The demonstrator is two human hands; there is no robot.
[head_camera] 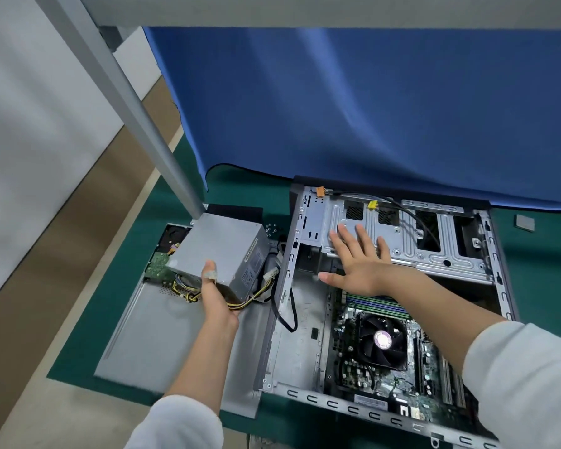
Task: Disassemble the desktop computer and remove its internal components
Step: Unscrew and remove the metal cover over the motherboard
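The open computer case (502, 286) lies flat on the green mat, with its motherboard and black CPU fan (382, 341) exposed. My right hand (357, 257) rests flat, fingers spread, on the silver drive cage (434, 244) at the case's far end. To the left of the case, my left hand (216, 296) grips the grey power supply (221, 251) from below, thumb on its top face. The unit's yellow and black cables (240, 303) hang beneath it.
The removed side panel (149, 338) lies left of the case, with a green circuit board (157, 264) and a drive under the power supply. A grey frame post (162, 150) stands behind. A blue cloth (370, 108) hangs at the back. A small grey square part (524, 222) lies far right.
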